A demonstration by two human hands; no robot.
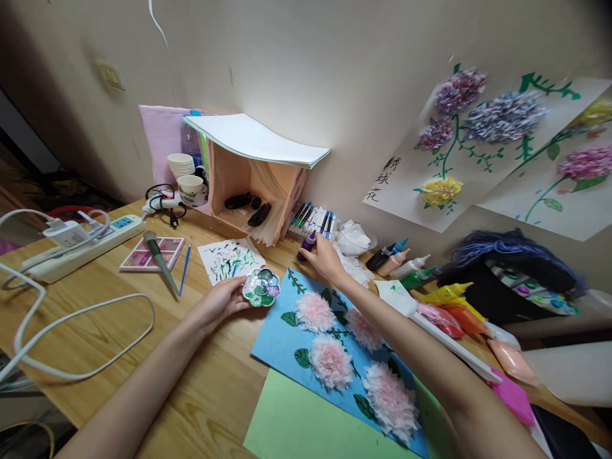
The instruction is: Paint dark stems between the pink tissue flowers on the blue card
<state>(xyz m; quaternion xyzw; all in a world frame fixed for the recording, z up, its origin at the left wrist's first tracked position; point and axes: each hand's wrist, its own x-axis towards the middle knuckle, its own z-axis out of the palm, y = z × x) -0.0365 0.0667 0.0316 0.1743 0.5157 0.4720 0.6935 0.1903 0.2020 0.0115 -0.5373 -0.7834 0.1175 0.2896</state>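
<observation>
My left hand (220, 302) grips a small flower-shaped paint palette (261, 287) with green and purple paint in its wells, just above the wooden table (109, 299). My right hand (326, 259) reaches forward and its fingers close on a purple paint bottle (306, 246) standing near the wall. Under my right forearm lies a blue sheet (280, 338) with several pink tissue flowers (329, 361) and green painted leaves.
Markers (313, 220) lean by a wooden box (248, 191) topped with a sketch pad (253, 137). More paint bottles (411, 268) lie to the right. A power strip (81, 245), cables, a brush (160, 260), a paint-smeared paper (232, 259) and green paper (306, 424) are about.
</observation>
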